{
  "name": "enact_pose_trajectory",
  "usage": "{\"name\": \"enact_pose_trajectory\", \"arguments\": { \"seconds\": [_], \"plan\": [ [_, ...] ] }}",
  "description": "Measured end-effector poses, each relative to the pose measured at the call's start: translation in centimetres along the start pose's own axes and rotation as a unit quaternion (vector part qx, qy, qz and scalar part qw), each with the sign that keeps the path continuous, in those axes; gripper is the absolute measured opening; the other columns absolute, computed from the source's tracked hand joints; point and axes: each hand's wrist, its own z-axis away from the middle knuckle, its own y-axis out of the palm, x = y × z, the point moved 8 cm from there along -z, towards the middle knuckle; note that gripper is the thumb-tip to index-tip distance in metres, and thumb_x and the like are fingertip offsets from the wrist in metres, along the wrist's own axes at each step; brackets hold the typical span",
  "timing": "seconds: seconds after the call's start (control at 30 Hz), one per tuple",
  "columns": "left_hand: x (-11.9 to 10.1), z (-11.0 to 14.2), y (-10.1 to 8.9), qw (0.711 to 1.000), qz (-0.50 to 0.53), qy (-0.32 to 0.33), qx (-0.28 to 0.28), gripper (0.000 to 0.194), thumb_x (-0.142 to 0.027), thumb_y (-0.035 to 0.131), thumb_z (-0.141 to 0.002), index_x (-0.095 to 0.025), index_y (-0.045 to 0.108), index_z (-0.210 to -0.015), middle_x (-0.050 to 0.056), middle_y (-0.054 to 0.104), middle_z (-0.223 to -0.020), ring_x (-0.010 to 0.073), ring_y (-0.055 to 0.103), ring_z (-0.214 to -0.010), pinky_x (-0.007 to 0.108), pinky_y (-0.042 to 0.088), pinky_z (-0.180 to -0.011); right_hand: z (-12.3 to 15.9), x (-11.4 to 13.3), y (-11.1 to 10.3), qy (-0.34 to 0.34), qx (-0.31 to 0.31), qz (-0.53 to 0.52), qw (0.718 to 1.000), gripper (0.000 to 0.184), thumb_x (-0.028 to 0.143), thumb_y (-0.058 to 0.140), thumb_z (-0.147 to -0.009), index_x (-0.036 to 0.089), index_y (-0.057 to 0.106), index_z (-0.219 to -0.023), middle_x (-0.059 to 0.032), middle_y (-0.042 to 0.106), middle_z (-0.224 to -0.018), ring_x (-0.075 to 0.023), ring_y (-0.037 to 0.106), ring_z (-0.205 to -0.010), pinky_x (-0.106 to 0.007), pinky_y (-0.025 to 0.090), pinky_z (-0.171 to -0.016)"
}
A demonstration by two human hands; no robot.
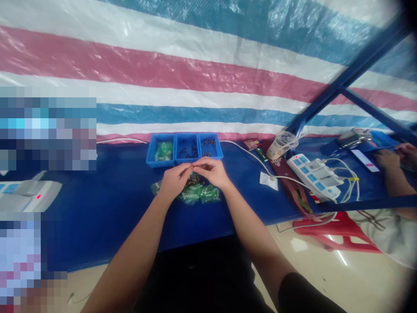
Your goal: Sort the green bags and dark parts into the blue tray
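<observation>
My left hand and my right hand meet over a blue table, fingertips pinched together on something small that I cannot make out. Under them lies a pile of small green parts. Just beyond stands a blue three-compartment tray: green parts in the left compartment, dark small pieces in the middle and right ones.
A clear plastic cup and a white power strip with plugged cables lie to the right. Another person's hands work at the far right. A red stool stands below the table. Another white power strip lies left.
</observation>
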Motion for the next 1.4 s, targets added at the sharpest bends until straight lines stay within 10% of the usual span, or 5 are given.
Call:
{"name": "enact_pose_trajectory", "arguments": {
  "seconds": [0.7,1.1,1.4],
  "plan": [
    [-1.2,0.2,-0.9,0.997,-0.012,0.039,-0.067,0.030,-0.041,0.062,-0.087,-0.020,0.071,-0.106,0.000,0.069,-0.071,0.0090,0.057,-0.057,0.020,0.049,-0.063,0.3,1.4,-0.6,-0.102,-0.032,0.182,0.977,0.018,0.031,0.072,-0.083,0.024,0.076,-0.099,-0.0048,0.072,-0.087,-0.0168,0.063,-0.081,-0.032,0.054,-0.075],
    [-0.8,0.0,-1.4,0.997,-0.024,0.005,-0.080,0.025,-0.040,0.060,-0.086,-0.019,0.070,-0.095,-0.002,0.064,-0.064,0.0095,0.057,-0.056,0.021,0.047,-0.061,0.1,0.4,-0.9,-0.041,-0.049,0.138,0.988,0.027,0.037,0.071,-0.082,0.021,0.073,-0.103,-0.0059,0.076,-0.096,-0.0193,0.071,-0.086,-0.031,0.056,-0.075],
    [0.8,-0.7,-2.8,0.976,-0.126,-0.065,-0.163,0.033,-0.044,0.055,-0.089,-0.020,0.070,-0.105,-0.001,0.064,-0.064,0.0131,0.060,-0.060,0.025,0.045,-0.067,-0.2,-1.6,-4.0,0.052,-0.072,0.289,0.953,0.016,0.029,0.066,-0.082,0.020,0.075,-0.090,-0.0019,0.074,-0.080,-0.0138,0.066,-0.069,-0.026,0.052,-0.071]
  ]
}}
